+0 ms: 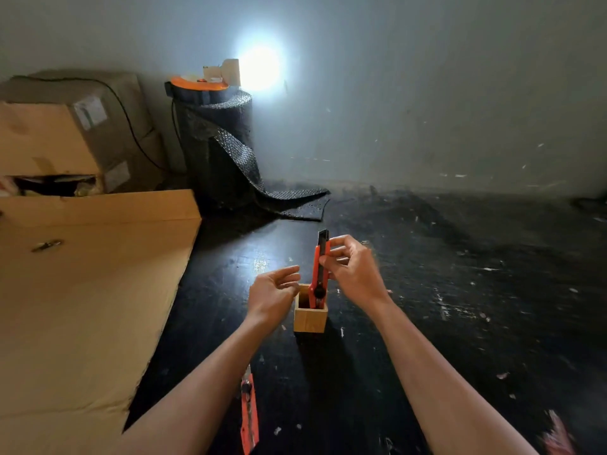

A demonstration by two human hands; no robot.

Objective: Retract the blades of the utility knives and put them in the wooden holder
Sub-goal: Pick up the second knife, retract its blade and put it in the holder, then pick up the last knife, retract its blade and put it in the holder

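Observation:
A small square wooden holder [310,319] stands on the dark floor in the middle of the head view. An orange and black utility knife [318,267] stands upright with its lower end inside the holder. My right hand [353,267] pinches the knife's upper part between thumb and fingers. My left hand [274,293] hovers just left of the holder, fingers loosely curled and apart, holding nothing. A second orange utility knife [249,412] lies on the floor near the bottom, partly hidden behind my left forearm, with a short blade tip showing at its far end.
A large flat cardboard sheet [82,290] covers the floor on the left, with cardboard boxes [65,133] behind it. A dark roll of bubble wrap [216,142] stands by the wall under a bright lamp. A blurred reddish object [558,435] sits at the bottom right.

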